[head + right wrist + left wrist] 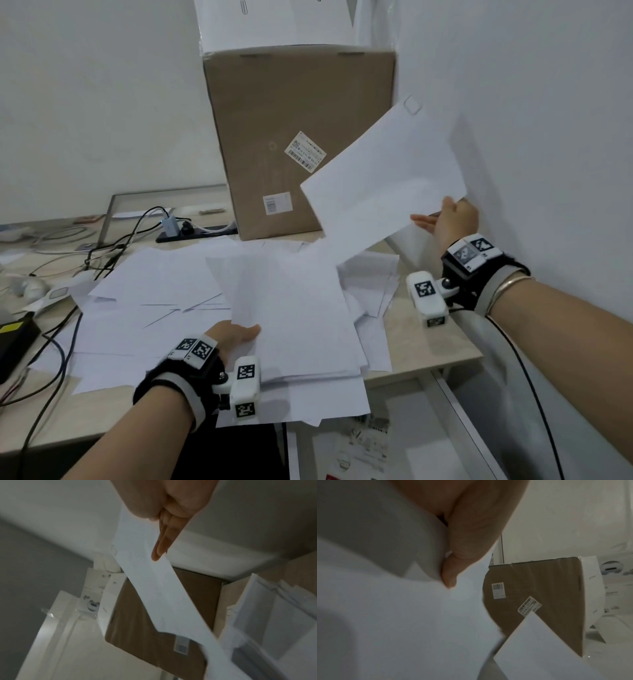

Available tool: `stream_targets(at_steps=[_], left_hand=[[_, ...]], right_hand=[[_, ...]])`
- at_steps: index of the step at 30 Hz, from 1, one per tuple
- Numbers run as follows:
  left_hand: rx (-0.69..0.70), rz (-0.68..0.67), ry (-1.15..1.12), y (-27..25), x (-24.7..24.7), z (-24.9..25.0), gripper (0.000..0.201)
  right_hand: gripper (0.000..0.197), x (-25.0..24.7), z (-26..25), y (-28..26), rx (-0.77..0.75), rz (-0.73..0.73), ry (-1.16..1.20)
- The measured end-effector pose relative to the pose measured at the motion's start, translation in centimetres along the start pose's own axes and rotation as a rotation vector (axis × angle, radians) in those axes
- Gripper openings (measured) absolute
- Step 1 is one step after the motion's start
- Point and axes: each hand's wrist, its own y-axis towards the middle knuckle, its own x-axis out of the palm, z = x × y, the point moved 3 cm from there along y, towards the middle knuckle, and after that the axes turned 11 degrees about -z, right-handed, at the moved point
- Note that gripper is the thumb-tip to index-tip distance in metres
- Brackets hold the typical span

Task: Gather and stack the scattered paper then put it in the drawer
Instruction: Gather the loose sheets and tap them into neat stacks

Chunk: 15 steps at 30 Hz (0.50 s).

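The right hand (452,219) held one sheet (383,178) up in front of the cardboard box (294,137). Nearer than the box, the left hand (233,337) gripped a stack (291,308) over loose sheets (154,301) on the desk (428,346).

A light wood desk (428,349) is covered across its middle by scattered white paper sheets (164,308). At the back a tall cardboard box (294,137) is stood — beside it a black power strip (191,233) — and cables (61,342) are trailed over the left part.
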Motion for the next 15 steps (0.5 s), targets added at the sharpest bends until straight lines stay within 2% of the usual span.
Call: stream_targets(at_steps=[5,7,10,15], left_hand=[[-0.022,0.028,-0.025,2.4,-1.6,-1.5,0.042],[-0.033,0.023,-0.028,1.4,-1.3,-1.1,0.051],[-0.047,-0.014,-0.013,-0.8,-0.3,-0.2,0.036],[-0.021,-0.055,-0.055,-1.3,-0.2,0.0,0.03]], right_hand=[[0.018,-0.5,-1.4,0.5,0.01,-0.033,0.093],[0.022,-0.5,-1.7,0.4,0.027,-0.059,0.086],[0.023,-0.5,-1.8,0.1,0.06,-0.114,0.062],[0.022,0.0,-0.9,-0.8,0.193,-0.341,-0.137]])
